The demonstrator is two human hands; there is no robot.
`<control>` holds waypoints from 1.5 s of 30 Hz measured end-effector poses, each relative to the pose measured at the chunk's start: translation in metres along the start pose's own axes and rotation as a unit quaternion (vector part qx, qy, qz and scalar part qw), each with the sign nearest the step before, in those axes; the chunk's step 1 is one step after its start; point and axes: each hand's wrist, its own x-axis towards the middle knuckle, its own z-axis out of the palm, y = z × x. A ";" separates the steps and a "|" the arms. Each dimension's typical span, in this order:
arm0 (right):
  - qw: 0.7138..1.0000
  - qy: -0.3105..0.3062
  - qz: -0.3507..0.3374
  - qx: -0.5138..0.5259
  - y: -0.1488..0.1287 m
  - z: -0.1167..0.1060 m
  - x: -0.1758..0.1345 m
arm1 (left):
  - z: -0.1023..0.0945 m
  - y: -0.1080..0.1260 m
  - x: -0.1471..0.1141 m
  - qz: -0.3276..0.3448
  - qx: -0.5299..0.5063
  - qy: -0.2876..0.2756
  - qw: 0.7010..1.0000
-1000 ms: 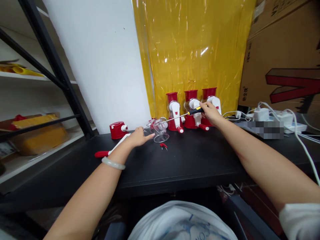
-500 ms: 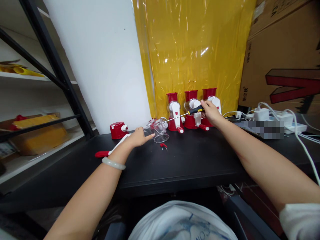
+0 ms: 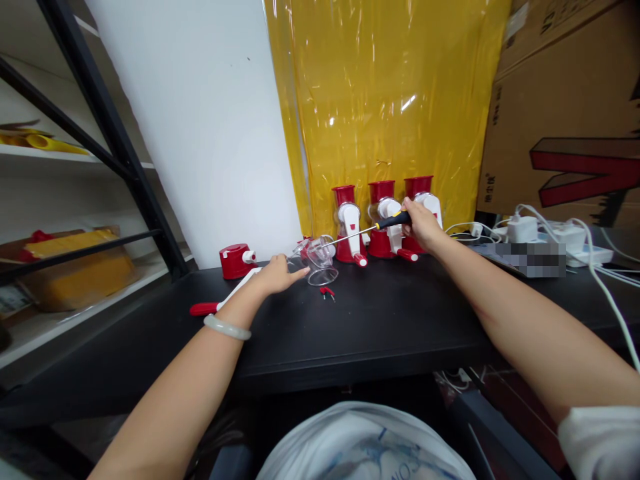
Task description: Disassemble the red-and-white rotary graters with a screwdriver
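Note:
My right hand (image 3: 420,221) is closed round the black-and-yellow handle of a screwdriver (image 3: 393,220). Its shaft slants down to the left, and the tip meets a clear plastic grater housing (image 3: 320,253) lying on its side. My left hand (image 3: 279,274) grips that housing from the left, thumb stretched along it; the other fingers are partly hidden. Two small red pieces with metal shanks (image 3: 327,293) lie just in front of the housing. Behind my left wrist is a white crank with a red handle (image 3: 205,309), beside a red base (image 3: 235,261) with a white knob.
Several red-and-white rotary graters, one of them this grater (image 3: 346,227), stand along the back of the black table (image 3: 370,333). White chargers and cables (image 3: 525,230) crowd the right side. A cardboard box (image 3: 565,120) rises behind them. Shelving (image 3: 100,107) stands at left.
The screwdriver handle and my right hand have shifted very slightly, with the fingers turned a little on the handle. My left hand and the housing stay in place.

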 end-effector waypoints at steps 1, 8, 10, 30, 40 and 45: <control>1.000 0.004 -0.002 -0.009 0.001 0.000 0.001 | 0.000 0.000 0.000 0.001 0.001 -0.001 1.000; 0.998 0.004 0.041 0.053 -0.007 0.003 -0.005 | 0.000 0.000 0.000 -0.006 0.013 -0.001 1.000; 0.997 -0.006 0.043 0.068 -0.007 0.002 -0.005 | 0.000 0.000 0.000 -0.006 0.018 0.001 1.000; 1.000 0.020 0.016 0.004 -0.002 0.001 -0.001 | 0.000 0.000 -0.001 -0.003 0.002 0.002 1.000; 0.998 0.021 0.045 0.034 -0.004 0.003 -0.004 | 0.001 0.000 0.001 -0.003 0.012 -0.002 1.000; 0.997 -0.007 0.052 0.064 -0.008 0.002 -0.005 | 0.000 0.001 0.000 0.000 0.014 0.002 1.000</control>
